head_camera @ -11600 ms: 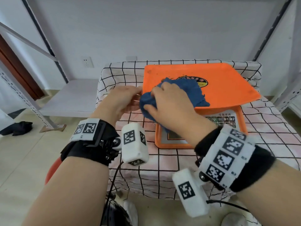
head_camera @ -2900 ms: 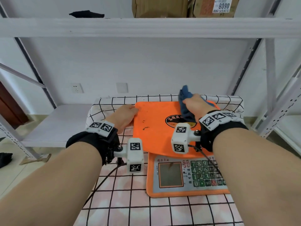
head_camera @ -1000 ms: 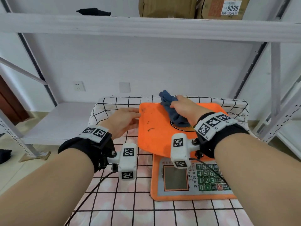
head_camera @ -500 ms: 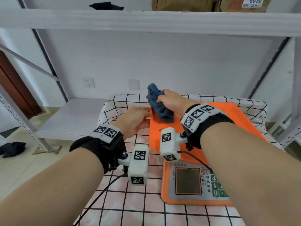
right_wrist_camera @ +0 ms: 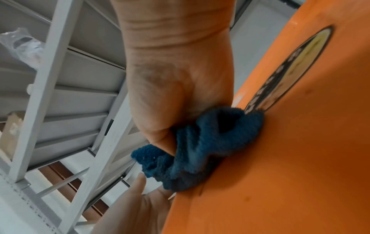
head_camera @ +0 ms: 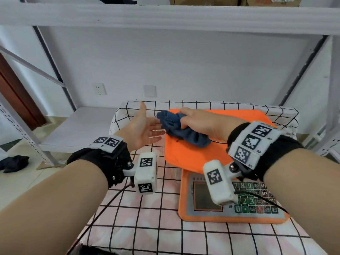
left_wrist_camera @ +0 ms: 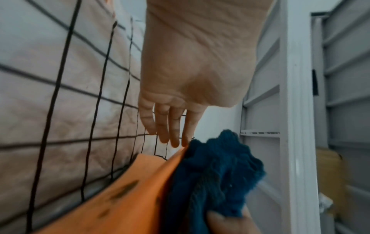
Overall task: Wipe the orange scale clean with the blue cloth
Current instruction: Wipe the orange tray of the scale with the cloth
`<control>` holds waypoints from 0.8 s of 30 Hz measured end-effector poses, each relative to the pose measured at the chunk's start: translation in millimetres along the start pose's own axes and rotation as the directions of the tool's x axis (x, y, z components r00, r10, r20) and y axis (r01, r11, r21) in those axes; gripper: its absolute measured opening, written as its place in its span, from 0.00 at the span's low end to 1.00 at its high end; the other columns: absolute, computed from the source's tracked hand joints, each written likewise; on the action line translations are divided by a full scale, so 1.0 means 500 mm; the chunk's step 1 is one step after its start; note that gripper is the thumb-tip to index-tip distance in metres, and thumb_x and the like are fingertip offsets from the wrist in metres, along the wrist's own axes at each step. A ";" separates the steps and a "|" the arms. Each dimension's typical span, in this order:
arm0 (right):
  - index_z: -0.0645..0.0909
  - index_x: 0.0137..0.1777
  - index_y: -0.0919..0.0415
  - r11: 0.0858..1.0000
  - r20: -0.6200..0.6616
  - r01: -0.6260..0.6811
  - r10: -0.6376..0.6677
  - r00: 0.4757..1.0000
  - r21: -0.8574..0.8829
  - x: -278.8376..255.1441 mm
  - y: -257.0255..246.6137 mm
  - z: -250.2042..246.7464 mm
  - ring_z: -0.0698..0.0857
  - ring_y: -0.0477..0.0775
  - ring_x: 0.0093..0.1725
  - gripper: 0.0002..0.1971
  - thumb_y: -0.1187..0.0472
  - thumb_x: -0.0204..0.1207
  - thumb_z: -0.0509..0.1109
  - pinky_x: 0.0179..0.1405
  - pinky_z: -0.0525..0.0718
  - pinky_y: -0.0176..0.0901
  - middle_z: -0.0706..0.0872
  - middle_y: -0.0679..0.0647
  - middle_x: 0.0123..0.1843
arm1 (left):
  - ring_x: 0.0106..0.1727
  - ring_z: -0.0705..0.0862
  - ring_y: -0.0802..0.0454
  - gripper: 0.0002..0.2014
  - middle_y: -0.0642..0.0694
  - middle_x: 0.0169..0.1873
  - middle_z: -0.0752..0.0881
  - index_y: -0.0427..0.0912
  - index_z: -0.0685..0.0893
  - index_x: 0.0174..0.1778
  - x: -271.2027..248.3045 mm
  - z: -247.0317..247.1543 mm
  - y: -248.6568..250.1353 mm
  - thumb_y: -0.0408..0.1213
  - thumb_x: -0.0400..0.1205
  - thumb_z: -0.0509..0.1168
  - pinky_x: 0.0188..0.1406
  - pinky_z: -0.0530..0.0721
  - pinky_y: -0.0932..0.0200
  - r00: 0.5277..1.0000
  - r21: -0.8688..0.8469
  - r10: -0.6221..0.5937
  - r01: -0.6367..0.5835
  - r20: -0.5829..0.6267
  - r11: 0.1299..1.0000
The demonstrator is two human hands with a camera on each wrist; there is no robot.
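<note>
Right hand (head_camera: 197, 122) hides cloth (head_camera: 184, 131) partly.

The right hand (head_camera: 200, 122) hides its own fingers inside the blue cloth (head_camera: 184, 129), and its wrist camera (head_camera: 219, 183) covers some scale (head_camera: 198, 155) buttons

Left hand (head_camera: 142, 130) palm up, fingers (left_wrist_camera: 174, 126) straight, right hand (head_camera: 197, 122) apparently fisted, both forearms extended forward

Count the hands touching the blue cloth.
1 for certain: the right hand grips the blue cloth on the orange scale. The left hand is open beside it; contact unclear.
</note>
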State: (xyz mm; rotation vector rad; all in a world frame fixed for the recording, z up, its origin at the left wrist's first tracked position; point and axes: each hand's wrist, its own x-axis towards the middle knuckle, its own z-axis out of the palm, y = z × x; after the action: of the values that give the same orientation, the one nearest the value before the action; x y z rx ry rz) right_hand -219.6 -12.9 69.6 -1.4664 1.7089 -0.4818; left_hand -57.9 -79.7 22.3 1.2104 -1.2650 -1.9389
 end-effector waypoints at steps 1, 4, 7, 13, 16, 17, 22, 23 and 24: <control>0.71 0.60 0.59 0.999 0.000 0.012 -0.012 1.000 -0.043 -0.004 0.002 -0.001 0.68 0.50 0.24 0.14 0.66 0.75 0.55 0.10 0.65 0.28 0.70 0.53 0.30 | 0.54 0.83 0.47 0.47 0.41 0.54 0.86 0.36 0.82 0.60 0.000 -0.004 0.003 0.71 0.78 0.31 0.53 0.79 0.53 1.000 0.031 -0.004 0.004 -0.017 1.000; 0.70 0.60 0.60 0.983 -0.006 0.044 -0.046 0.999 -0.181 -0.001 -0.008 0.001 0.72 0.50 0.29 0.11 0.65 0.79 0.55 0.10 0.70 0.32 0.74 0.52 0.34 | 0.55 0.83 0.47 0.47 0.40 0.52 0.87 0.37 0.84 0.56 -0.003 -0.006 0.009 0.71 0.78 0.31 0.54 0.78 0.53 0.999 0.090 -0.012 0.015 -0.033 0.996; 0.68 0.57 0.55 0.948 -0.037 0.031 -0.045 0.998 -0.317 0.020 -0.032 0.000 0.76 0.52 0.33 0.08 0.63 0.80 0.55 0.25 0.72 0.40 0.76 0.52 0.35 | 0.56 0.84 0.46 0.46 0.40 0.53 0.87 0.38 0.84 0.58 -0.008 -0.005 0.008 0.70 0.79 0.31 0.57 0.78 0.52 1.000 0.127 -0.009 0.011 -0.019 0.992; 0.70 0.56 0.55 0.959 -0.059 -0.005 -0.013 0.998 -0.285 0.025 -0.045 -0.004 0.74 0.51 0.31 0.08 0.65 0.79 0.56 0.24 0.71 0.39 0.76 0.55 0.36 | 0.56 0.84 0.46 0.45 0.41 0.54 0.87 0.38 0.83 0.56 -0.014 -0.006 -0.001 0.70 0.79 0.32 0.65 0.76 0.50 1.000 0.084 0.001 0.001 -0.021 0.996; 0.70 0.45 0.51 0.976 0.004 0.019 -0.018 1.000 -0.217 -0.003 -0.030 -0.002 0.69 0.48 0.28 0.10 0.69 0.77 0.55 0.09 0.70 0.30 0.71 0.51 0.31 | 0.56 0.84 0.46 0.45 0.41 0.54 0.87 0.38 0.83 0.56 -0.011 -0.003 -0.002 0.71 0.79 0.32 0.66 0.75 0.49 1.000 0.066 0.009 -0.008 -0.026 0.998; 0.70 0.43 0.52 0.978 0.022 0.022 -0.018 1.000 -0.207 -0.015 -0.024 0.000 0.69 0.48 0.28 0.11 0.71 0.75 0.55 0.09 0.69 0.29 0.71 0.51 0.31 | 0.57 0.83 0.46 0.46 0.41 0.54 0.87 0.38 0.83 0.56 -0.011 -0.002 -0.002 0.71 0.79 0.32 0.65 0.76 0.50 1.000 0.061 0.008 -0.007 -0.030 0.998; 0.75 0.40 0.48 0.970 0.092 0.063 -0.042 0.995 -0.234 -0.058 0.008 0.011 0.74 0.51 0.38 0.14 0.70 0.72 0.58 0.35 0.71 0.42 0.78 0.51 0.37 | 0.52 0.85 0.48 0.44 0.45 0.50 0.88 0.39 0.84 0.52 -0.018 0.008 0.001 0.70 0.79 0.32 0.53 0.79 0.54 0.997 0.098 0.019 -0.012 -0.069 0.995; 0.74 0.40 0.48 0.966 0.094 0.064 -0.041 0.995 -0.251 -0.061 0.009 0.011 0.74 0.51 0.38 0.13 0.70 0.73 0.58 0.35 0.70 0.42 0.77 0.50 0.36 | 0.50 0.85 0.48 0.44 0.45 0.48 0.88 0.39 0.84 0.50 -0.020 0.011 0.001 0.70 0.80 0.32 0.54 0.79 0.54 0.997 0.105 0.026 -0.018 -0.073 0.994; 0.73 0.40 0.47 0.964 0.103 0.064 -0.038 0.994 -0.258 -0.062 0.008 0.012 0.73 0.51 0.37 0.13 0.69 0.74 0.58 0.35 0.70 0.42 0.76 0.50 0.36 | 0.50 0.85 0.49 0.43 0.45 0.48 0.88 0.40 0.84 0.49 -0.021 0.013 0.001 0.69 0.80 0.32 0.55 0.79 0.54 0.996 0.106 0.032 -0.024 -0.079 0.994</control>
State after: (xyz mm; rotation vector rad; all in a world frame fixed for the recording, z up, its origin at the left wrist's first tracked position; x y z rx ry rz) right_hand -218.0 18.8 73.3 -1.6955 1.7090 -0.2124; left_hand -58.6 -68.7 28.1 1.3021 -1.3492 -1.8051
